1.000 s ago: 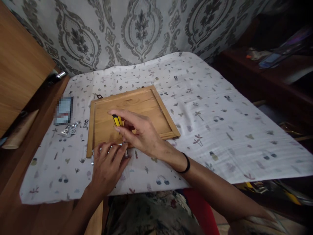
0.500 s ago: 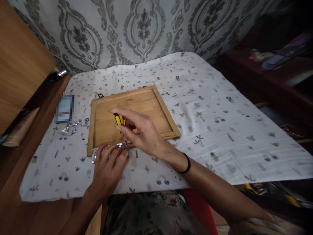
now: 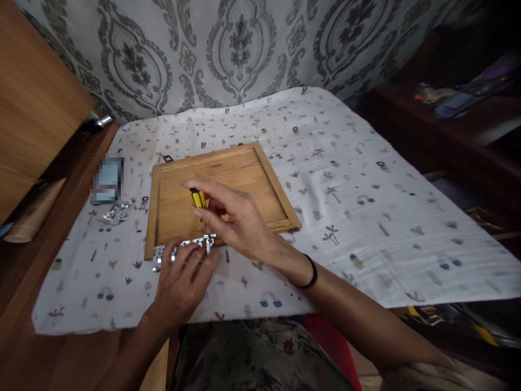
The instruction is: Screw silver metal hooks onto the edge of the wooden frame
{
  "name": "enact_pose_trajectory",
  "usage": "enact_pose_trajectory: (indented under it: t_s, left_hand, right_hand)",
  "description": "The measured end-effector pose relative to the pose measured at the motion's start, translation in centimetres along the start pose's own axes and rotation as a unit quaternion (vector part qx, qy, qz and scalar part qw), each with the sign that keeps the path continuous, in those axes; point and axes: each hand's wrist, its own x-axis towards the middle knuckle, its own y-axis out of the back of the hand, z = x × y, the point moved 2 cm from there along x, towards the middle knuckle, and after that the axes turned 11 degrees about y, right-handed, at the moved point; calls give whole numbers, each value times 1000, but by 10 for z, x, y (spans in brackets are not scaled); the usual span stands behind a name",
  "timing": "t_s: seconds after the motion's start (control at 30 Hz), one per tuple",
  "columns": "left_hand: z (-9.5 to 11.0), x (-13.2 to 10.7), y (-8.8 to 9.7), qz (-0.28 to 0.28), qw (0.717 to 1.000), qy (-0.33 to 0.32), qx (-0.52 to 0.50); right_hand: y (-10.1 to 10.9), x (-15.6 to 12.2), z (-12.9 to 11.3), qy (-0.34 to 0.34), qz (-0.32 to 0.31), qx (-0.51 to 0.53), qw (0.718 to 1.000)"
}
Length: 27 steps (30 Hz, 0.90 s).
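A square wooden frame panel (image 3: 244, 174) lies flat on a patterned white cloth (image 3: 345, 206). A metal hinge strip (image 3: 183, 245) sits along the panel's near edge. My left hand (image 3: 181, 285) rests on the cloth with its fingertips pressed on that hinge. My right hand (image 3: 236, 217) hovers over the panel's near part, fingers closed round a yellow-and-black screwdriver (image 3: 197, 199) whose tip points down toward the hinge. A black band circles my right wrist.
More metal hinges (image 3: 118, 212) and a small blurred packet (image 3: 107, 180) lie on the cloth left of the panel. A wooden cabinet (image 3: 32, 108) stands at the left. A dark wooden shelf (image 3: 448, 136) with clutter is at the right.
My left hand slid slightly back toward me, uncovering more of the hinge strip. My right hand with the screwdriver barely moved.
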Motion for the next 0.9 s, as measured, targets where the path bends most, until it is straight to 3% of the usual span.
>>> enact_pose_trajectory:
  t_s: [0.3, 0.9]
  left_hand:
    - [0, 2, 0, 23, 1000, -7, 3]
    - [3, 6, -1, 16, 1000, -23, 12]
  right_hand:
    - [2, 0, -3, 18, -1, -9, 1000]
    - [0, -2, 0, 14, -11, -20, 1000]
